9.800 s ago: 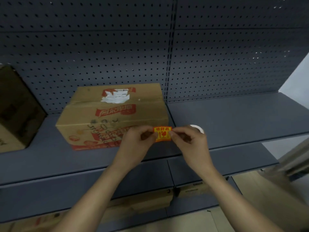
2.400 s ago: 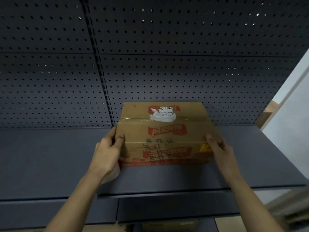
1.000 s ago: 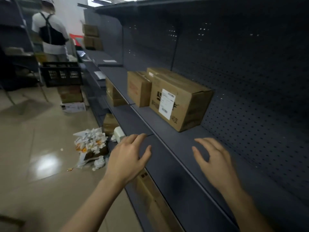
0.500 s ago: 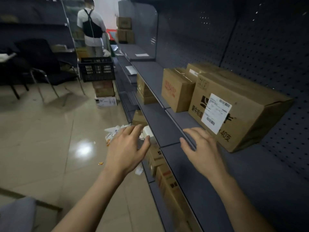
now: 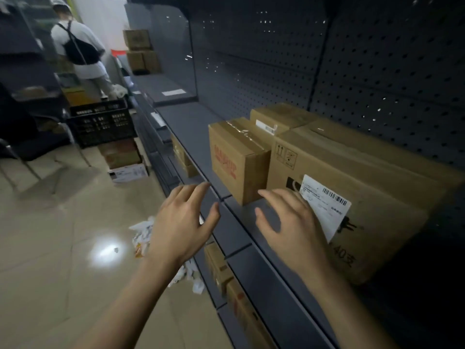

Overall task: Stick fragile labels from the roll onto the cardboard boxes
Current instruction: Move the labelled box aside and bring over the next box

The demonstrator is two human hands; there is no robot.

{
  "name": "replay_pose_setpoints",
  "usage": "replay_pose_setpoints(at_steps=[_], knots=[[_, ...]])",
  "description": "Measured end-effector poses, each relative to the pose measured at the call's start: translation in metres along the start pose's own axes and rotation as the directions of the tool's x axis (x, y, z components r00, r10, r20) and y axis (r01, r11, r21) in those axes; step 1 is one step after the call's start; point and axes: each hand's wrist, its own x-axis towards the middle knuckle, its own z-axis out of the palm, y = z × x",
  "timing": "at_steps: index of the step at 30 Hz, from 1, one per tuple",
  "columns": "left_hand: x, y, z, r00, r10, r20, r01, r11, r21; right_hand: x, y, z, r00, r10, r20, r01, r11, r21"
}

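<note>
Right now both hands are empty. The left hand (image 5: 181, 222) and the right hand (image 5: 289, 222) hover with fingers spread and relaxed above the front edge of the shelf (image 5: 236, 230), holding nothing. The label roll is nowhere in view, and I can see no fragile label on either box face turned this way.

That looks like the first risk: reaching a box with nothing to stick means a trip to fetch the roll, or a box gets skipped.

The right hand is just in front of the large box (image 5: 377, 215), close to its white shipping slip (image 5: 327, 205). A fragile label pressed there in haste could cover the barcode. The bare cardboard to the right of the slip looks safer. The small box (image 5: 239, 159), just left of it and further along the shelf, has red print on its front, and a label set over that would be hard to read.

Both boxes stand near the shelf's front edge. A hard pull to turn one could tip it off toward the floor.

Crumpled paper scraps (image 5: 143, 233) lie on the tiles below the left hand, and stepping on them could cause a slip.
</note>
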Motion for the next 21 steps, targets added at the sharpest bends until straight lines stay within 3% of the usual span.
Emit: replay_pose_setpoints(at_steps=[7, 12, 17, 21], knots=[[0.076, 0.014, 0.039, 0.978, 0.209, 0.001, -0.208, 0.971, -0.117, 0.022, 0.016, -0.009, 0.995, 0.034, -0.095, -0.052, 0.980, -0.193], [0.128, 0.024, 0.057, 0.932, 0.362, -0.008, -0.351, 0.895, -0.275, 0.024, 0.014, -0.016, 0.969, 0.121, -0.214, -0.182, 0.938, -0.296], [0.163, 0.036, 0.073, 0.882, 0.470, -0.028, -0.447, 0.815, -0.369, 0.013, 0.008, -0.039, 0.900, 0.144, -0.411, -0.333, 0.835, -0.438], [0.171, 0.047, 0.077, 0.869, 0.495, -0.006, -0.450, 0.785, -0.426, -0.005, -0.002, -0.064, 0.795, 0.225, -0.564, -0.537, 0.693, -0.481]])
